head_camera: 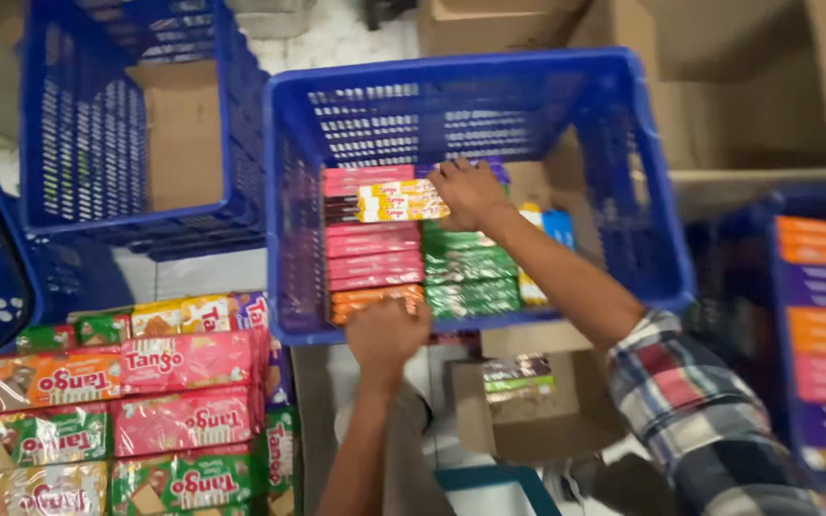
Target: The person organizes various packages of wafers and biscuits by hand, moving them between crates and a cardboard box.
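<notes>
The right hand point(470, 191) is reaching deep into the blue plastic crate point(623, 115), its fingers curled and clamped on the end of a long yellow-and-red snack packet point(389, 205) that is lying flat across the top of the pink packets point(375, 253) on the crate's left side; the left hand point(386, 334) is closing over the crate's near rim, fingers bent together on the edge, seemingly steadying it rather than holding any packet, though the blur is making the grip hard to read exactly; beside the pink stack a column of green packets point(470, 272) is filling the middle, with an orange packet point(375, 301) at the front and yellow and blue ones point(552, 229) toward the right. To do this well, I judge that the packet is wanting to be kept level and square with the row beneath, so that it is sitting flush against the neighbouring stack and not bridging a gap; pressing gently is mattering, since such wafers are likely crushing easily; the left hand is best keeping the crate from sliding. More bundled packets point(184, 363) are waiting at the lower left, an open cardboard box point(547, 411) is sitting below the crate, and other blue crates point(88, 124) are standing around.
</notes>
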